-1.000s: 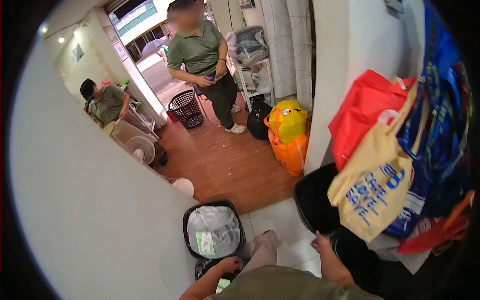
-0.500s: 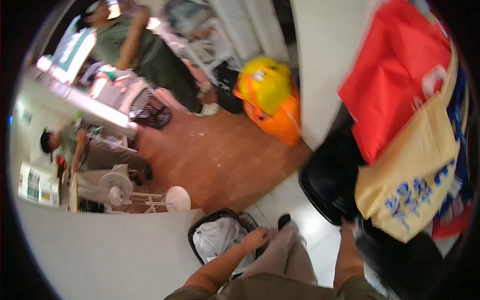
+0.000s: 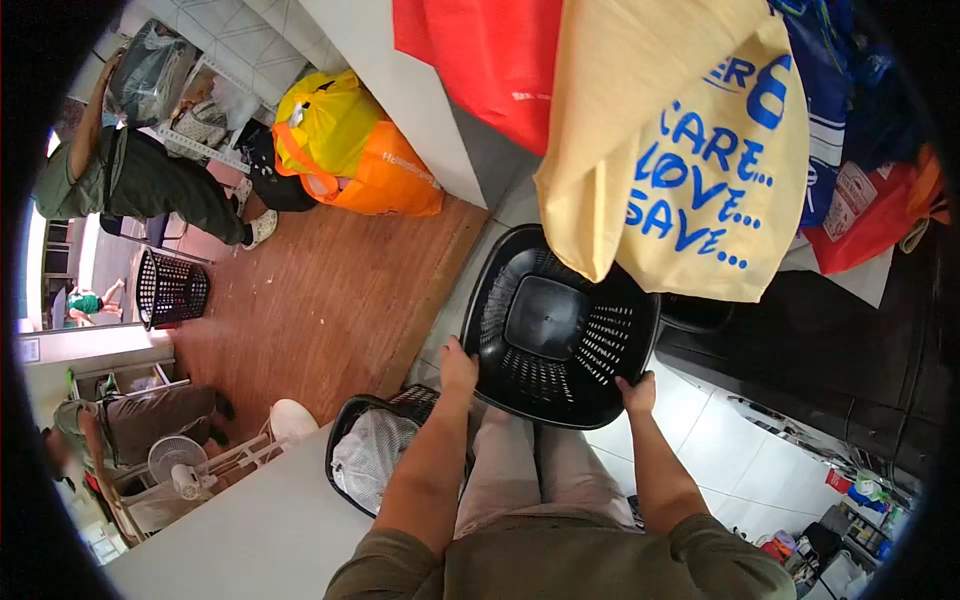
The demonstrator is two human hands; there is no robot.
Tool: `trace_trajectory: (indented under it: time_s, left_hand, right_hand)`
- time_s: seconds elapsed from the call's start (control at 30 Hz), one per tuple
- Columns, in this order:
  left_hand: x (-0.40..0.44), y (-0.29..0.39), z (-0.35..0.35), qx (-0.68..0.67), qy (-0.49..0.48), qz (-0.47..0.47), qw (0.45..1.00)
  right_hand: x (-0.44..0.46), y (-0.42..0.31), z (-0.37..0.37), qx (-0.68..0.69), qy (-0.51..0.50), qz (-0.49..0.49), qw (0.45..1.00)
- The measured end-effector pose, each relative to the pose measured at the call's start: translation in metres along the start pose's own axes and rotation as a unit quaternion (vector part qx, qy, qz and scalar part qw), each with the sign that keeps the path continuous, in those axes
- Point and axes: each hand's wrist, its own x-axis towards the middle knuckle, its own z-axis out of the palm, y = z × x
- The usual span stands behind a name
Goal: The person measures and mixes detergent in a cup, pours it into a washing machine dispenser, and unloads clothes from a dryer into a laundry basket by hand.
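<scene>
A black plastic laundry basket (image 3: pixel 548 318) with slotted walls is held in front of my legs, its open top facing me and nothing inside. My left hand (image 3: pixel 460 366) grips its rim on the left side. On the lower right of the rim, my right hand (image 3: pixel 637 391) is closed, thumb over the edge. A cream cloth bag (image 3: pixel 690 170) with blue lettering hangs over the basket's upper right part and hides some of its rim. Low at my left stands another black basket (image 3: pixel 345 410) with a white mesh bag (image 3: pixel 372 455) in it.
A red bag (image 3: pixel 490 70) hangs beside the cream one. Yellow and orange bags (image 3: pixel 375 165) sit against the wall end. A person (image 3: pixel 130 170) stands at upper left near a black basket (image 3: pixel 172 288). A white fan (image 3: pixel 180 465) is at lower left; a dark cabinet (image 3: pixel 800 370) at right.
The view has turned right. Both hands now hold the black basket before me; earlier my left hand was over the mesh-bag basket and my right reached to the dark basket under the bags.
</scene>
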Motion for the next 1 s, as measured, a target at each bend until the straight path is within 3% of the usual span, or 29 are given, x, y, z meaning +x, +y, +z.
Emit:
trace_trajectory:
  time_s: [0.03, 0.13, 0.23, 0.27, 0.37, 0.43, 0.47, 0.5, 0.53, 0.57, 0.7, 0.83, 0.9, 0.93, 0.97, 1.0]
  left_hand:
    - [0.004, -0.008, 0.004, 0.013, 0.011, -0.023, 1.000]
    - [0.052, -0.078, 0.024, -0.155, -0.149, 0.011, 0.977]
    - [0.016, -0.058, -0.020, -0.412, -0.163, -0.089, 0.892]
    - [-0.006, -0.036, -0.052, -0.465, -0.179, -0.152, 0.854]
    - [-0.032, -0.059, -0.107, -0.508, -0.148, -0.120, 0.840]
    - [-0.055, -0.067, -0.169, -0.500, -0.154, -0.051, 0.851]
    - [-0.056, -0.078, -0.196, -0.556, -0.183, -0.020, 0.811]
    - [-0.061, -0.089, -0.222, -0.606, -0.210, 0.006, 0.767]
    - [-0.073, -0.078, -0.253, -0.624, -0.187, 0.000, 0.759]
    - [-0.085, -0.069, -0.283, -0.639, -0.164, -0.006, 0.752]
    - [-0.071, -0.113, -0.381, -0.472, -0.089, 0.097, 0.872]
    - [-0.122, -0.122, -0.471, -0.466, -0.039, 0.143, 0.872]
    - [-0.157, -0.119, -0.498, -0.459, -0.031, 0.173, 0.871]
    - [-0.164, -0.133, -0.507, -0.443, -0.010, 0.174, 0.879]
    - [-0.168, -0.152, -0.520, -0.427, 0.011, 0.172, 0.888]
    - [-0.170, -0.166, -0.532, -0.412, 0.024, 0.146, 0.899]
  right_hand:
    - [0.002, -0.002, -0.003, -0.023, -0.012, 0.004, 1.000]
    - [-0.015, -0.017, -0.017, -0.018, 0.018, 0.009, 1.000]
    - [-0.035, -0.002, -0.025, 0.114, -0.070, -0.018, 0.991]
    - [-0.044, 0.001, -0.030, 0.237, -0.107, -0.012, 0.966]
    - [-0.110, -0.041, -0.101, 0.376, -0.262, 0.001, 0.889]
    - [-0.167, -0.074, -0.152, 0.322, -0.367, -0.026, 0.873]
    - [-0.196, -0.091, -0.171, 0.270, -0.414, -0.082, 0.865]
    - [-0.222, -0.115, -0.193, 0.224, -0.521, -0.053, 0.822]
    - [-0.251, -0.147, -0.210, 0.233, -0.514, -0.192, 0.803]
    - [-0.267, -0.164, -0.215, 0.137, -0.499, -0.230, 0.824]
    - [-0.320, -0.227, -0.214, 0.093, -0.481, -0.405, 0.772]
    - [-0.351, -0.258, -0.215, 0.213, -0.445, -0.551, 0.673]
    - [-0.340, -0.243, -0.211, 0.124, -0.491, -0.533, 0.678]
    - [-0.333, -0.232, -0.207, 0.140, -0.462, -0.555, 0.678]
    - [-0.325, -0.221, -0.211, 0.090, -0.488, -0.490, 0.716]
    - [-0.321, -0.207, -0.221, 0.086, -0.432, -0.463, 0.769]
